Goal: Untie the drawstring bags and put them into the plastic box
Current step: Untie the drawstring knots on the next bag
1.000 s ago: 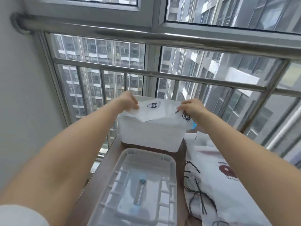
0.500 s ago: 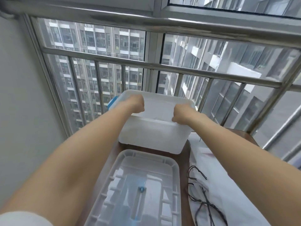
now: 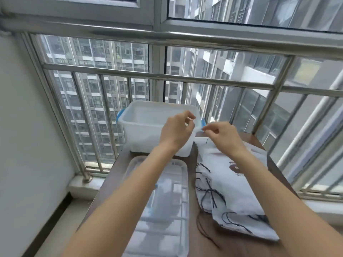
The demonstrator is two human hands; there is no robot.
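Note:
The translucent white plastic box [image 3: 143,138] with blue handles stands at the far end of the brown table [image 3: 207,243], by the window. My left hand [image 3: 177,131] hovers in front of the box's right part, fingers loosely curled, nothing in it. My right hand [image 3: 221,136] hangs just right of the box, over the far end of a pile of white drawstring bags [image 3: 235,190] with black cords. Its fingers are curled and I see nothing held between them. What lies inside the box is hidden by its cloudy wall.
The box's clear lid [image 3: 165,204] lies flat on the table in front of the box, left of the bags. A steel railing [image 3: 185,78] and window glass stand right behind the box. A white wall [image 3: 27,136] closes the left side.
Both hands carried a white bag into the box and pressed down inside it. Now they have come out with nothing in them and shifted right, toward the pile of bags.

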